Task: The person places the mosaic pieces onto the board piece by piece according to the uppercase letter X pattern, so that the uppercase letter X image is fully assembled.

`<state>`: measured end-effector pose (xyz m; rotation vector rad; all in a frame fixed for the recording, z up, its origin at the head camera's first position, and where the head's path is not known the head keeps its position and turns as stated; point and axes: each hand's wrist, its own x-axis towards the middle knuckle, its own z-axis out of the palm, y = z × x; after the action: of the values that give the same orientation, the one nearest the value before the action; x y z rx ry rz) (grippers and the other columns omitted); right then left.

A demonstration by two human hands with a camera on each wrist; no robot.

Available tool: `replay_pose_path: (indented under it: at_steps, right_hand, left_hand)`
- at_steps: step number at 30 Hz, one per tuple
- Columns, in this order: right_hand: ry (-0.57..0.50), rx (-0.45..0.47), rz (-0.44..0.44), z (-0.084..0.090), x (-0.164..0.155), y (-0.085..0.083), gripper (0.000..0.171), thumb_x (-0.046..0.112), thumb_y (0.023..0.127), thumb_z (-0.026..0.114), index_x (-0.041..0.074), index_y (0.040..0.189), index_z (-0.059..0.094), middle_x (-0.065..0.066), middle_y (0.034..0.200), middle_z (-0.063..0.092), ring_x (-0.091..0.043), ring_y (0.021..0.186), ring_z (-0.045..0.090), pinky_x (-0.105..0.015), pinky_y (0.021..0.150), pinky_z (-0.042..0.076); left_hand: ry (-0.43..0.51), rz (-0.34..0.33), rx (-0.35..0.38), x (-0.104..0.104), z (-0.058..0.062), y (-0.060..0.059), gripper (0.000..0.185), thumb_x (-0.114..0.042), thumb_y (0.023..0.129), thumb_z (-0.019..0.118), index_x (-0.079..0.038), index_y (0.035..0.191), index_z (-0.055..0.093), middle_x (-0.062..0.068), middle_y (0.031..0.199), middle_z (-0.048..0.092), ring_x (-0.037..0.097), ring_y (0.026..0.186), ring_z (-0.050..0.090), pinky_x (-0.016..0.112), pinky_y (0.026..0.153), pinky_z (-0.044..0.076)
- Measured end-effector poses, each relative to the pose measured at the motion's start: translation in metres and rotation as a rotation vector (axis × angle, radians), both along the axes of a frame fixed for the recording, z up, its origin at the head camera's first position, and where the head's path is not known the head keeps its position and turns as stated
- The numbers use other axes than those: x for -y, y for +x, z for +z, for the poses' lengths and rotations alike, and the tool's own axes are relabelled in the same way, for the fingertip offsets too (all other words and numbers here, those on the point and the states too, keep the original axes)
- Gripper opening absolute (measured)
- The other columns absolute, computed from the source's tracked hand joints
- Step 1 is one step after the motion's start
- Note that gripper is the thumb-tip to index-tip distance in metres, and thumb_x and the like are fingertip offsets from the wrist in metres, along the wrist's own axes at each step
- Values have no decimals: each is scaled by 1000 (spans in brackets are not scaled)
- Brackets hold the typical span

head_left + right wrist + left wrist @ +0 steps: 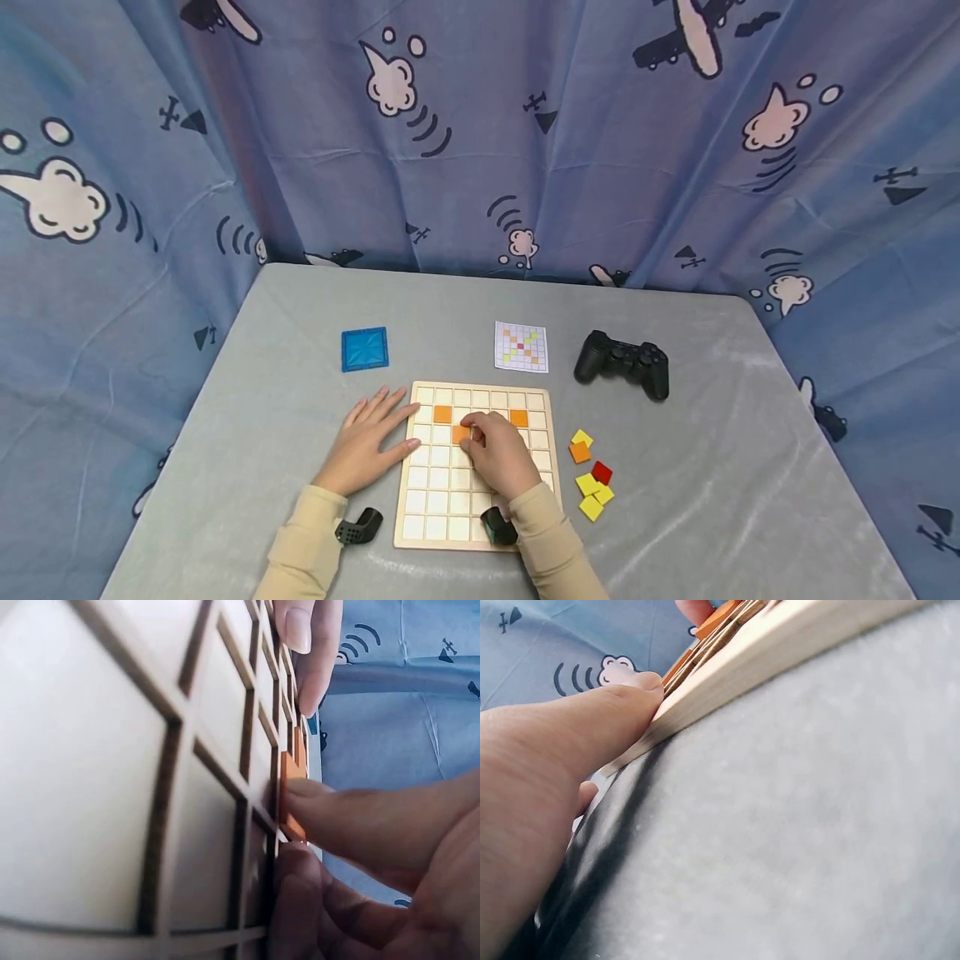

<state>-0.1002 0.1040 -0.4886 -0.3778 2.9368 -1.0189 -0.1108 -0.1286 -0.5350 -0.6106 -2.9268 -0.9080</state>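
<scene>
A pale wooden grid board (437, 503) lies on the table. My right hand (501, 454) is over its upper middle, thumb and curled fingers pinching a square orange tile (460, 434) at a cell. In the right wrist view the thumb lies on the face of this orange tile (291, 787), with fingertips at its edge. Two more orange tiles sit in the second row, one at the left (442, 414) and one at the right (518, 418). My left hand (367, 446) is spread at the board's left side, and its thumb (630, 697) touches the wooden edge.
Right of the board lie loose tiles: several yellow (591, 507), one orange (579, 452) and one red (602, 472). Behind it are a blue square tray (365, 348), a printed pattern card (521, 347) and a black game controller (622, 364). A patterned curtain (465, 167) hangs behind the table.
</scene>
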Motion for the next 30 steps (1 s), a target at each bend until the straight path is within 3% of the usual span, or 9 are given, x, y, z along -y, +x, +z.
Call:
replay_pose_path:
  at_steps: [8, 16, 24, 30]
  right_hand:
    - [28, -20, -2, -1, 1, 1, 18, 7, 82, 74, 6, 100, 71, 5, 72, 50, -7, 62, 42, -19, 55, 37]
    - [113, -88, 30, 0, 2, 2, 21, 9, 84, 73, 4, 103, 74, -6, 90, 68, -12, 72, 59, -23, 63, 50]
    - [59, -23, 24, -1, 0, 1, 20, 9, 84, 72, 6, 104, 70, 5, 72, 51, -7, 61, 42, -18, 55, 38]
    - [57, -19, 37, -2, -1, 0, 19, 8, 85, 71, 6, 104, 68, 5, 71, 47, -7, 61, 41, -19, 55, 36]
  left_hand:
    - [9, -4, 2, 0, 1, 1, 59, -50, 90, 59, -26, 142, 48, 1, 155, 34, 27, 146, 22, 50, 118, 11]
    - [6, -5, -6, 0, 1, 1, 59, -50, 90, 60, -25, 142, 48, 2, 154, 34, 27, 146, 22, 50, 118, 11]
    - [6, 0, -6, 0, 1, 1, 59, -50, 90, 60, -25, 142, 49, 2, 154, 34, 27, 146, 22, 50, 118, 11]
    - [7, 0, -8, -1, 0, 1, 59, -50, 90, 61, -25, 142, 49, 2, 154, 34, 26, 146, 22, 49, 118, 11]
